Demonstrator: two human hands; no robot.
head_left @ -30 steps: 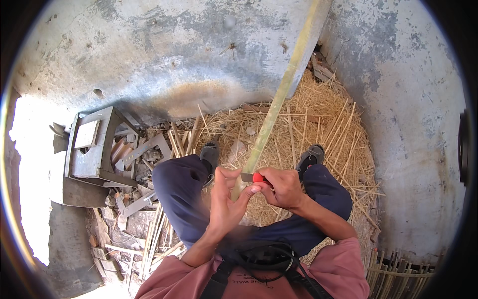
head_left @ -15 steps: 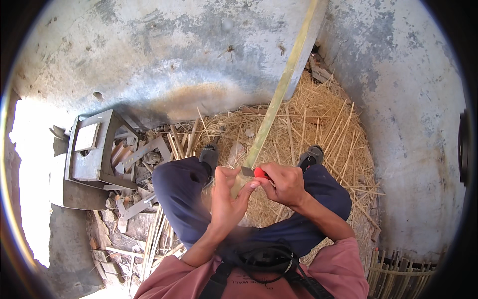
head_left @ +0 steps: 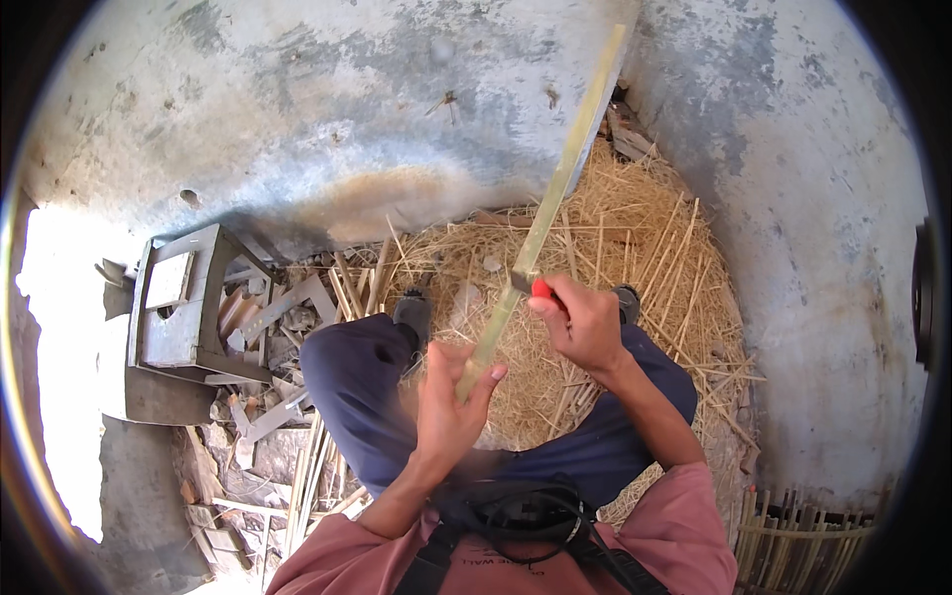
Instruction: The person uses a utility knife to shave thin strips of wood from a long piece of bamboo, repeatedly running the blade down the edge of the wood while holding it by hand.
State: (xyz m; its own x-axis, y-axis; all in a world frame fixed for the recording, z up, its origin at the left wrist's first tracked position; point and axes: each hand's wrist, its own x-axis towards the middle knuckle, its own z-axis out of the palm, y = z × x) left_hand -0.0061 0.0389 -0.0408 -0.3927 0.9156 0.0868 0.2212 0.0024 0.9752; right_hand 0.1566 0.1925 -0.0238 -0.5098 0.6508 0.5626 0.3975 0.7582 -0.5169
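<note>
A long, flat, pale yellow-green bamboo strip (head_left: 557, 188) slants from between my knees up toward the far wall. My left hand (head_left: 448, 409) pinches its near end between thumb and fingers. In my right hand (head_left: 585, 327) is a knife with a red handle (head_left: 541, 289), held in a closed grip. Its short dark blade (head_left: 522, 283) lies across the strip, some way forward of my left hand. Most of the handle is hidden inside my right fist.
Straw and shavings (head_left: 635, 228) cover the floor around my shoes. On the left, a wooden stool (head_left: 188, 322) lies on its side beside scrap wood and rubble. Split sticks (head_left: 305, 486) lie near my left knee. A row of upright sticks (head_left: 793, 540) stands lower right. Worn plaster walls (head_left: 793, 198) enclose the corner.
My right hand has slid the knife forward along the bamboo strip, away from my left hand. The left hand keeps its place at the near end.
</note>
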